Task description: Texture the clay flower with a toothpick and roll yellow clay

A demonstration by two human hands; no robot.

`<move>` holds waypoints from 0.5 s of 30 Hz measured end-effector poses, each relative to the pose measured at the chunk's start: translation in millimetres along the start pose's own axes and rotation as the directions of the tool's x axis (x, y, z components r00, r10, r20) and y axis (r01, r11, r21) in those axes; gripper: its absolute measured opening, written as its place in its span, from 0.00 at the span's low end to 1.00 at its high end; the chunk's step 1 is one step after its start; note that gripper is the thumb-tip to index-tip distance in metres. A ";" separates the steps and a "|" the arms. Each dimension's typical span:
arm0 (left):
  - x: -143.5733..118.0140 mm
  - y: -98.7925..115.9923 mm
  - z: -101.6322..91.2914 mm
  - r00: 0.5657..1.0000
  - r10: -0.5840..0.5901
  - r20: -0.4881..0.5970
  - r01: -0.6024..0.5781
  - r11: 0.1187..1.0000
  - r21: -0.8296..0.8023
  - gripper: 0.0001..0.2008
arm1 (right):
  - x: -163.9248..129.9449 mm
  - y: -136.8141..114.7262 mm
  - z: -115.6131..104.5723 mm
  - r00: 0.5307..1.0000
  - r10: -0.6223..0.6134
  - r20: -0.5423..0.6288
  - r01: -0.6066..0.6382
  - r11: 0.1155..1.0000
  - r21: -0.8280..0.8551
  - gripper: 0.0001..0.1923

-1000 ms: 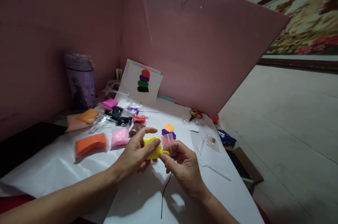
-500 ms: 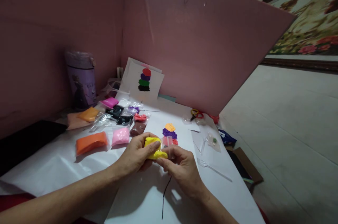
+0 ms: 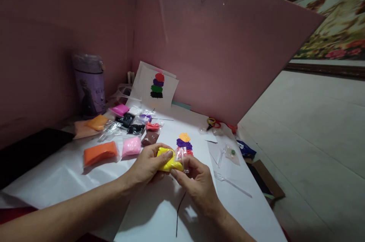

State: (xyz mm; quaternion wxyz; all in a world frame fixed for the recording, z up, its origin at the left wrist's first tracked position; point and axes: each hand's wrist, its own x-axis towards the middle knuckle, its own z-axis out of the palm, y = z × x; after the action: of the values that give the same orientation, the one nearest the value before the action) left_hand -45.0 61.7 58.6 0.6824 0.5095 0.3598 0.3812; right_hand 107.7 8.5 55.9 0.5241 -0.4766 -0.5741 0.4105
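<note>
Nearest, a thin black line (image 3: 179, 211) runs across the white paper sheet (image 3: 148, 211) covering the table, just near of the hands. The left hand (image 3: 148, 166) curls around one lump of yellow clay (image 3: 169, 161), thumb pressed on top and fingers closed beneath it. The right hand (image 3: 196, 181) meets it from the right, thumb and forefinger pinched on the edge of the clear plastic bag (image 3: 182, 156) that wraps the clay; the remaining fingers are folded loosely. The clay sits above the paper at the middle of the table, held between both hands. Just beyond it lies a small stack of clay colours on the sheet, orange over purple over red (image 3: 184, 142). To the left lie two nearer packets, one orange packet (image 3: 99, 152) and one pink packet (image 3: 131, 146), with one brown packet (image 3: 149, 138) beside them. To the right lie one clear plastic tool (image 3: 232, 184) and one small bag holding a green bit (image 3: 231, 153). Farther left is a cluster of packets: peach, magenta, black, purple, red; their exact number cannot be told. Far right, one pair of scissors (image 3: 212, 122) with red and yellow handles. At the back stand one purple cup (image 3: 89, 86) and a white card (image 3: 155, 88) showing four colour blobs, against the pink partition (image 3: 216, 52).
</note>
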 end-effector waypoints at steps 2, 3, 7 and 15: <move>0.4 0.2 -1.5 0.999 -0.040 -0.024 0.040 0.999 -0.002 0.28 | 0.5 1.4 -0.4 1.000 0.001 0.015 -0.002 0.997 0.079 0.09; 0.1 1.0 -1.8 0.998 -0.060 -0.028 0.060 0.998 -0.005 0.28 | 1.1 2.4 -0.7 0.999 0.018 0.032 -0.022 0.992 0.123 0.11; -2.7 4.5 -0.9 0.994 -0.106 -0.020 0.106 0.994 -0.022 0.27 | 4.2 8.8 -2.0 0.990 0.107 0.090 -0.127 0.959 0.253 0.18; -6.2 4.7 2.6 0.989 -0.134 0.061 0.136 0.990 -0.036 0.27 | 6.8 13.2 -0.7 0.948 0.234 0.217 -0.295 0.902 0.314 0.22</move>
State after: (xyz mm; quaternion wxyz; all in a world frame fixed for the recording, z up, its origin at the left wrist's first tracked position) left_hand -46.3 56.0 64.3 0.7268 0.4814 0.3656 0.3261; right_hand 110.0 17.9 44.7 0.4861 -0.4142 -0.4670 0.6116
